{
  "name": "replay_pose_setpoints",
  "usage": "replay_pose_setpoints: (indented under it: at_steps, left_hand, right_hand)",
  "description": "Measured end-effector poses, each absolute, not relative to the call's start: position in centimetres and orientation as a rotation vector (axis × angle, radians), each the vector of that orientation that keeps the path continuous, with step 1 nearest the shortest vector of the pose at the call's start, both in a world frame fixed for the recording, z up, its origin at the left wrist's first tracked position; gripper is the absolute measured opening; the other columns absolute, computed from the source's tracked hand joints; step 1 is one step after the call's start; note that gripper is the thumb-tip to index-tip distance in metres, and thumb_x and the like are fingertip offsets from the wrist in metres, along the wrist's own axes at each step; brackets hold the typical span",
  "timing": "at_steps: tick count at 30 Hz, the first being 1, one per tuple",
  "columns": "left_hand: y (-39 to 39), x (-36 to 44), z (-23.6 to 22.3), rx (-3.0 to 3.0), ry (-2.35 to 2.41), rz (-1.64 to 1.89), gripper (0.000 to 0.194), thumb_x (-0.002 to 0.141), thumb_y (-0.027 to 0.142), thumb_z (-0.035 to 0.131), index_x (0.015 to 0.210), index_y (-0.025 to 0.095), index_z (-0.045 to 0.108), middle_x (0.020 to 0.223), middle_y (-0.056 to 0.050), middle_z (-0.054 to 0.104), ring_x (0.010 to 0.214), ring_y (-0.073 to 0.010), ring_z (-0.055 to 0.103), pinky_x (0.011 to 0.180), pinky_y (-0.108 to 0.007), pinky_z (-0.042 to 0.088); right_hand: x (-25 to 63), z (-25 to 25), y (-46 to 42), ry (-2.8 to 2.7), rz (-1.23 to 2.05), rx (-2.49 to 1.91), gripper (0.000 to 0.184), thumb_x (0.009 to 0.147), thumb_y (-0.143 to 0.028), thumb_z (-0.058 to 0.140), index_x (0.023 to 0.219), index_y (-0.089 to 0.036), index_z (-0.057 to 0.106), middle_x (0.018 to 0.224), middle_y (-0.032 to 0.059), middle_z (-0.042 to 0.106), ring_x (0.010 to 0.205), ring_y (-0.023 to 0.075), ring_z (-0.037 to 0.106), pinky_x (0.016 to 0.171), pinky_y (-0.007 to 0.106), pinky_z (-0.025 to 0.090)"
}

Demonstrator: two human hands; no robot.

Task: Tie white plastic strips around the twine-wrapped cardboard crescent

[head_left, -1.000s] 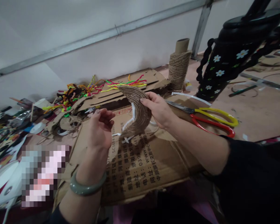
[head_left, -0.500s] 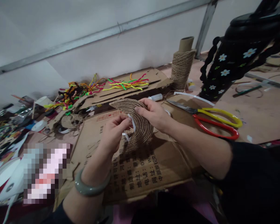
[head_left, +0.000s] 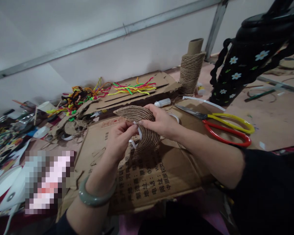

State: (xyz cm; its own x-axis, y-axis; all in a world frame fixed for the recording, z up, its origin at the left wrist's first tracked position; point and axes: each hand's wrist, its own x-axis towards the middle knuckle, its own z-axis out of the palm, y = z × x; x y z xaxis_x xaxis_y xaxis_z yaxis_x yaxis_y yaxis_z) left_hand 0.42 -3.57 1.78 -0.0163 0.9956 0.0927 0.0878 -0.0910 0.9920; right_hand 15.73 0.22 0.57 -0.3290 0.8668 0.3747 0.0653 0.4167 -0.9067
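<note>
I read print only on the flattened cardboard box (head_left: 147, 182) lying under my hands. Black Chinese characters run in several lines across its face, turned sideways to my view; among them I make out 电话 and 地址, with the rest too skewed or covered by my wrist to read surely. A red printed mark sits near the box's far edge, too small for me to read. Nothing else carries legible text.
</note>
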Motion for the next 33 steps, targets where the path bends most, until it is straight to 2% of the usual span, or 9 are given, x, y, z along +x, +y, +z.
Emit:
replay_pose_setpoints:
  at_steps: [6, 18, 33]
  left_hand:
    - [-3.48, 0.34, 1.65, 1.368, 1.258, 1.220, 0.020, 0.067, 0.032, 0.069, 0.059, 0.017, 0.057, 0.055, 0.002, 0.056, 0.051, -0.0091, 0.048, 0.053, -0.022, 0.041]
    - [-3.77, 0.39, 2.12, 1.757, 1.468, 1.133, 0.023, 0.079, 0.024, 0.058, 0.057, 0.019, 0.055, 0.053, 0.003, 0.054, 0.050, -0.0111, 0.049, 0.052, -0.023, 0.040]
    - [-3.70, 0.37, 1.96, 1.688, 1.394, 1.158, 0.020, 0.073, 0.027, 0.064, 0.055, 0.019, 0.056, 0.054, 0.002, 0.054, 0.052, -0.0112, 0.047, 0.052, -0.023, 0.038]
  right_hand:
    - [15.68, 0.59, 0.24, -1.688, 1.055, -0.809, 0.023, 0.071, -0.021, 0.059, 0.091, -0.018, 0.048, 0.085, 0.0009, 0.056, 0.078, 0.0147, 0.054, 0.071, 0.030, 0.045]
    - [15.70, 0.47, 0.33, -1.726, 0.930, -0.910, 0.020, 0.071, -0.021, 0.058, 0.089, -0.019, 0.049, 0.083, -0.0005, 0.056, 0.076, 0.0142, 0.052, 0.070, 0.028, 0.043]
    - [15.64, 0.50, 0.30, -1.713, 0.968, -0.887, 0.022, 0.070, -0.021, 0.057, 0.090, -0.019, 0.049, 0.084, -0.0002, 0.057, 0.076, 0.0145, 0.052, 0.071, 0.029, 0.043]
